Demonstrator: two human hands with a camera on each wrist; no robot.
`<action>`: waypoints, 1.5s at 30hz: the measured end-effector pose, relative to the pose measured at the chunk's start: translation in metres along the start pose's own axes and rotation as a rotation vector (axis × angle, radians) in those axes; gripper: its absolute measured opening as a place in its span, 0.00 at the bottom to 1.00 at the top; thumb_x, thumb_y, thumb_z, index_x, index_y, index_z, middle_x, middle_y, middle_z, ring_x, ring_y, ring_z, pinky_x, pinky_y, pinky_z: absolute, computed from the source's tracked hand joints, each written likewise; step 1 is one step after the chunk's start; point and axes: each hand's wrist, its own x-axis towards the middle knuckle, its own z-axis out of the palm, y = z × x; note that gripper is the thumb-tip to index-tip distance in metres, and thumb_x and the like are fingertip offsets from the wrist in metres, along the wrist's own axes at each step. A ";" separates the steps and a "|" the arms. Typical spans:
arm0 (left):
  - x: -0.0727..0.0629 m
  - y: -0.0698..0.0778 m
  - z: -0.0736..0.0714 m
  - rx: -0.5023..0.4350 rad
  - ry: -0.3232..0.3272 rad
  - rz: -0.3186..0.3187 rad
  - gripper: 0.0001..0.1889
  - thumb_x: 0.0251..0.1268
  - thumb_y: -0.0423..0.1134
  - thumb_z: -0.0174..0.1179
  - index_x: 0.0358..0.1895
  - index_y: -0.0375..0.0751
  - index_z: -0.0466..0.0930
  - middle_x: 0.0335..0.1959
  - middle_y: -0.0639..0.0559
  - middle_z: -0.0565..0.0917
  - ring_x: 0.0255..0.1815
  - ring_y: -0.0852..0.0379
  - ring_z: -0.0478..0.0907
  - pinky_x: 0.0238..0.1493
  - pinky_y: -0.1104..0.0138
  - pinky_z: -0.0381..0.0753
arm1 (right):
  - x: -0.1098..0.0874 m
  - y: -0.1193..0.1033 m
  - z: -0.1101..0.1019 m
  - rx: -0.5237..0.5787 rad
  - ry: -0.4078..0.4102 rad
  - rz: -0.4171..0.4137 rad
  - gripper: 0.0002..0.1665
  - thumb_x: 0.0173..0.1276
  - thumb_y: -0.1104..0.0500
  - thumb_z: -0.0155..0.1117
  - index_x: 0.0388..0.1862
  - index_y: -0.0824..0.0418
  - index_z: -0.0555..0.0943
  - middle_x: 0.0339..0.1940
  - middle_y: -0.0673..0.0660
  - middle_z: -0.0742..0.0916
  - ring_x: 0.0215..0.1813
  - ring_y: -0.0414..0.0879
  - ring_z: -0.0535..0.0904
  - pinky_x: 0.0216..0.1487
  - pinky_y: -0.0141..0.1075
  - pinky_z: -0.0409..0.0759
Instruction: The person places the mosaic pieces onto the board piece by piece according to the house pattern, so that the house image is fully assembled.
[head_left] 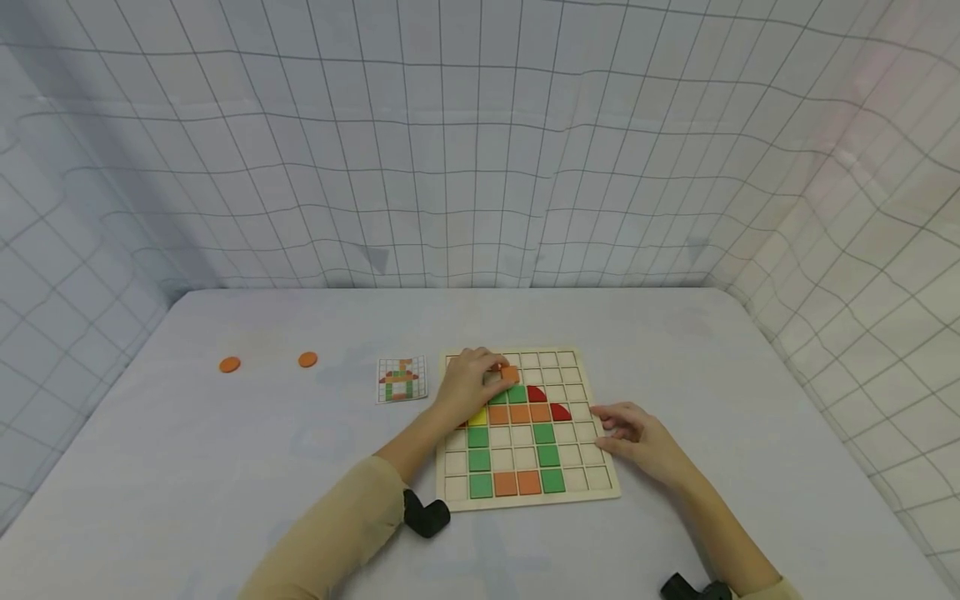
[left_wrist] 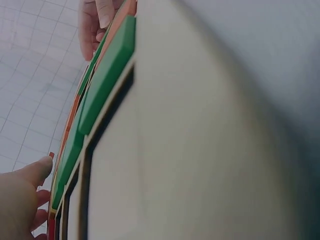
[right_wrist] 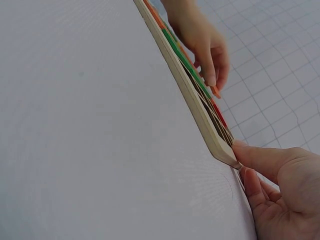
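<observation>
My left hand [head_left: 467, 385] reaches over the upper part of the wooden grid board [head_left: 596, 479]. Between its thumb and fingers it pinches an orange square tile [head_left: 510, 374], whose edge [right_wrist: 216, 92] shows at the fingertips in the right wrist view. Part of the board's upper left lies hidden under this hand. At the board's right edge is my right hand [head_left: 637, 437], its thumb and forefinger tips touching the rim. Green tiles [head_left: 478, 460], orange squares [head_left: 517, 414], red quarter-round tiles [head_left: 560, 412] and a yellow tile [head_left: 477, 417] lie in the grid cells.
Left of the board lies a small pattern card [head_left: 402, 380] with a coloured grid figure. Two orange round discs [head_left: 229, 364] rest farther left on the white table [head_left: 150, 483]. A grid-marked white curtain [head_left: 480, 167] rises behind the table and along its sides.
</observation>
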 end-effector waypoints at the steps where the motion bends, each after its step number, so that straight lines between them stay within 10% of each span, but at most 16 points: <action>1: 0.000 0.000 0.000 -0.007 0.001 -0.007 0.16 0.54 0.49 0.63 0.43 0.46 0.81 0.40 0.51 0.80 0.39 0.52 0.73 0.43 0.58 0.70 | 0.000 0.000 0.000 0.001 -0.001 0.001 0.27 0.56 0.61 0.68 0.55 0.66 0.75 0.43 0.60 0.77 0.40 0.41 0.73 0.39 0.26 0.73; 33: 0.000 0.002 0.000 -0.106 -0.059 -0.086 0.18 0.55 0.49 0.62 0.47 0.46 0.82 0.40 0.50 0.78 0.37 0.53 0.67 0.46 0.55 0.64 | 0.000 0.001 0.000 0.007 -0.005 -0.030 0.26 0.56 0.61 0.67 0.55 0.66 0.75 0.45 0.60 0.78 0.42 0.40 0.73 0.40 0.26 0.73; 45: 0.001 -0.005 -0.016 -0.375 0.052 -0.128 0.15 0.58 0.41 0.62 0.46 0.38 0.81 0.36 0.47 0.78 0.38 0.52 0.71 0.39 0.61 0.72 | 0.000 0.001 0.001 -0.019 0.008 -0.008 0.26 0.56 0.65 0.67 0.55 0.67 0.75 0.45 0.60 0.78 0.41 0.42 0.74 0.39 0.26 0.73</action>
